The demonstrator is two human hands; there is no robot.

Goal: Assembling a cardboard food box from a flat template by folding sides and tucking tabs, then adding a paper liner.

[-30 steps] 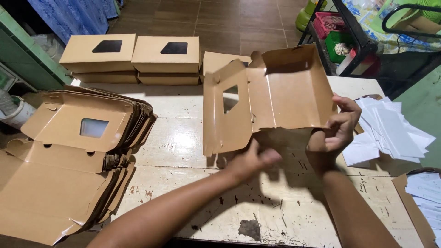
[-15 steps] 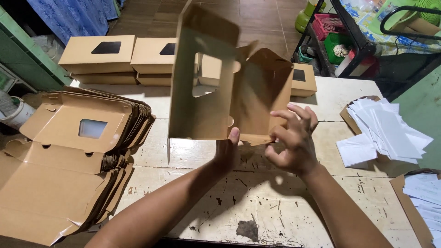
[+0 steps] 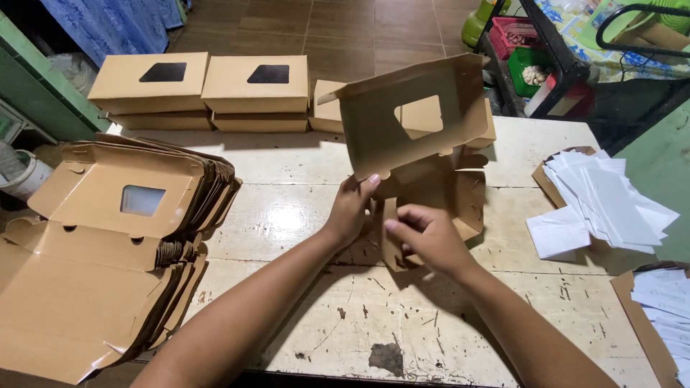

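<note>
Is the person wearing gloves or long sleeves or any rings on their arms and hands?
No. The left hand and the right hand are both bare, with no gloves. Both forearms are uncovered as far as the picture shows, so no sleeves appear. No rings, watch or bracelets show. The fingernails look short and plain.

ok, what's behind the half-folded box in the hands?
Behind the half-folded box, held by the left hand and right hand, a finished box shows partly, some of it through the window cutout. The rest of it and the table there are covered.
</note>
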